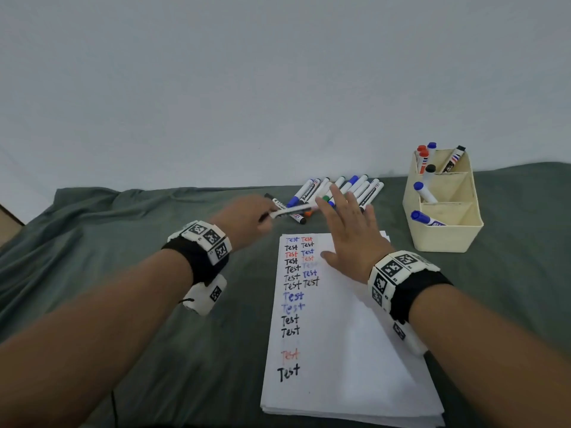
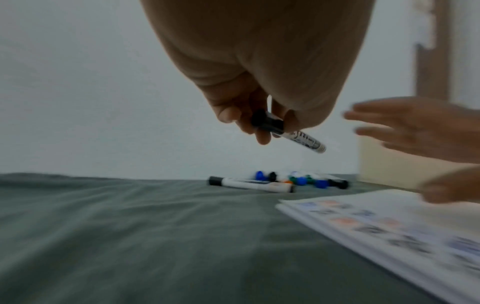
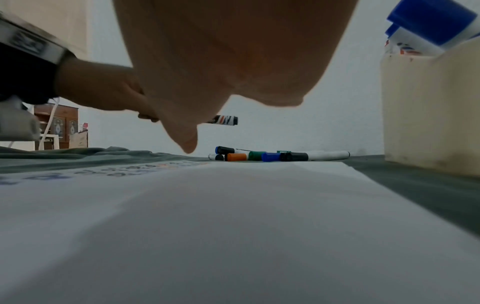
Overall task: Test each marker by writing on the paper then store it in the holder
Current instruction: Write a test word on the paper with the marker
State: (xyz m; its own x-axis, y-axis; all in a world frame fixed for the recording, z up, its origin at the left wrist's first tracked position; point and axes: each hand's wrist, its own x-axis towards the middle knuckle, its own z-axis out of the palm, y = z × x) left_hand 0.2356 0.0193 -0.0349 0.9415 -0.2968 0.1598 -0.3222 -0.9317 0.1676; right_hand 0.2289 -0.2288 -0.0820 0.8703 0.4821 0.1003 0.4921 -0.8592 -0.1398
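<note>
My left hand (image 1: pixel 247 217) grips a white marker with a black cap (image 1: pixel 293 210) by its cap end (image 2: pixel 267 122), held above the green cloth and pointing right. My right hand (image 1: pixel 349 223) hovers open with fingers spread over the top of the paper (image 1: pixel 355 350), close to the marker's free end. The paper carries several "Test" words in black, blue and red. A pile of markers (image 1: pixel 340 189) lies on the cloth behind both hands. The cream holder (image 1: pixel 448 236) stands at the right with several markers in its three compartments.
A green cloth (image 1: pixel 123 273) covers the table, rumpled at its left edge. A pale wall rises behind. In the right wrist view the holder (image 3: pixel 428 113) stands close on the right and furniture (image 3: pixel 57 123) shows far left.
</note>
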